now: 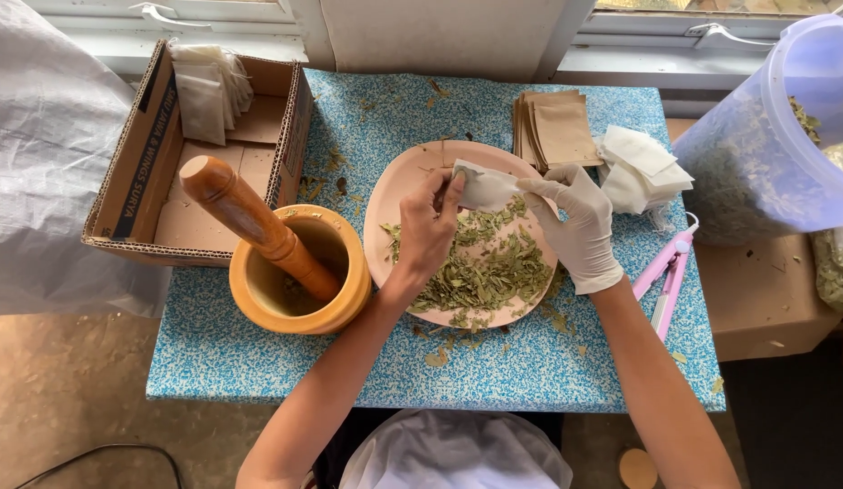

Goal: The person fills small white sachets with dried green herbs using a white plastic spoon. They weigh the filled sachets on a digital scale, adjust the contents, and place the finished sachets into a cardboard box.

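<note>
1. Holding a small white filter bag [485, 188] between them, both hands work just above the middle of the frame, over the pink plate [399, 186].
2. The left hand [428, 231] is bare; its grip is closed, thumb and fingertips pinching the bag's left edge.
3. The right hand [580, 226] wears a white glove; its grip is also closed, pinching the bag's right end (how full the bag is cannot be told).
4. Dried green leaves [489, 267] lie heaped on the lower half of the plate, directly below the bag, with crumbs scattered over the blue speckled worktop [258, 362].
5. A wooden mortar [299, 272] stands just left of the plate, its pestle [254, 222] leaning up and to the left.
6. A cardboard box [159, 154] at the upper left holds a bunch of white bags [209, 91].
7. A stack of brown paper pouches [557, 131] sits above and to the right of the plate, with a loose pile of white bags [643, 167] just beside it.
8. A pink clip-like tool [666, 272] lies near the worktop's right edge.
9. A clear plastic tub [775, 136] of leaves is at the upper right.
</note>
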